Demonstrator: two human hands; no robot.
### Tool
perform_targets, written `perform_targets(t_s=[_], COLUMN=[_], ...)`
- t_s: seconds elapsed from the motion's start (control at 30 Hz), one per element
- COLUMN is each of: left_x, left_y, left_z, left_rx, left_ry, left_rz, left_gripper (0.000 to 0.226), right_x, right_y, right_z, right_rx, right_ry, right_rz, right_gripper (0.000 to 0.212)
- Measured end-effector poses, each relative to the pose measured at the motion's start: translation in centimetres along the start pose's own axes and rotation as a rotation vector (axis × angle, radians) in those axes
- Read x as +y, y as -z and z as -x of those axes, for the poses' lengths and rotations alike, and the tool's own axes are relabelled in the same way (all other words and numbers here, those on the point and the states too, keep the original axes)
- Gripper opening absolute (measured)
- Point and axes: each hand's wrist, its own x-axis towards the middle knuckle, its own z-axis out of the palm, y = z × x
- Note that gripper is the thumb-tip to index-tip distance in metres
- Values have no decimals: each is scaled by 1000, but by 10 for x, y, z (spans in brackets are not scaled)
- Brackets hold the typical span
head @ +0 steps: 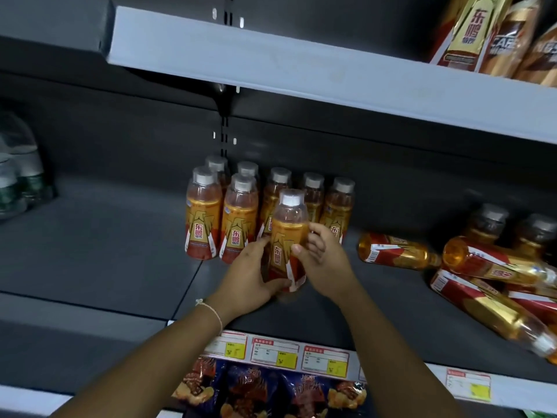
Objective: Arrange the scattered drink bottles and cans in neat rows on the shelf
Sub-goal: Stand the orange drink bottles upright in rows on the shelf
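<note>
A: What is being held?

B: 1 energy drink bottle (287, 236) is grasped upright between both hands. The left hand (251, 274) is wrapped around its lower label, and the right hand (324, 260) is curled against its other side, thumb on the front. Its base seems to sit just at the shelf board (99, 251), though contact cannot be confirmed.

A: How much has been done?

B: Just behind and to the left of the grip, 7 standing bottles (238, 215) are counted in 2 rows, caps up. The held bottle is judged to be the next in the front row.

A: And what is left?

B: Well to the right of the grip, the fallen bottles (394, 251) are piled on their sides, with 2 upright behind them. At least 5 look unsorted, so roughly half is judged outstanding.
</note>
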Motion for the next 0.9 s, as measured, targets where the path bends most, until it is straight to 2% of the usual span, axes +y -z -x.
perform_targets(t_s=[0.2, 0.33, 0.47, 0.6, 0.67, 0.73, 0.9], left_x=[-2, -2, -6, -10, -16, -23, -30], left_y=[2, -5, -2, 8, 15, 22, 24], left_z=[-3, 0, -1, -4, -6, -8, -8], left_rx=[19, 68, 131, 179, 171, 129, 91], left_ry=[-30, -6, 6, -9, -57, -98, -141], left_rz=[-49, -126, -149, -259, -396, -461, -476], left_gripper=[71, 71, 72, 53, 40, 40, 40], right_x=[10, 18, 21, 23, 23, 25, 30], right_y=[1, -2, -10, -20, -26, -31, -37], right_z=[4, 9, 4, -1, -2, 0, 1], right_rx=[-46, -42, -15, 42, 72, 99, 69], right_ry=[24, 86, 28, -20, -14, -12, -45], right_rz=[33, 143, 193, 112, 135, 140, 112], right_gripper=[51, 52, 60, 56, 46, 40, 44])
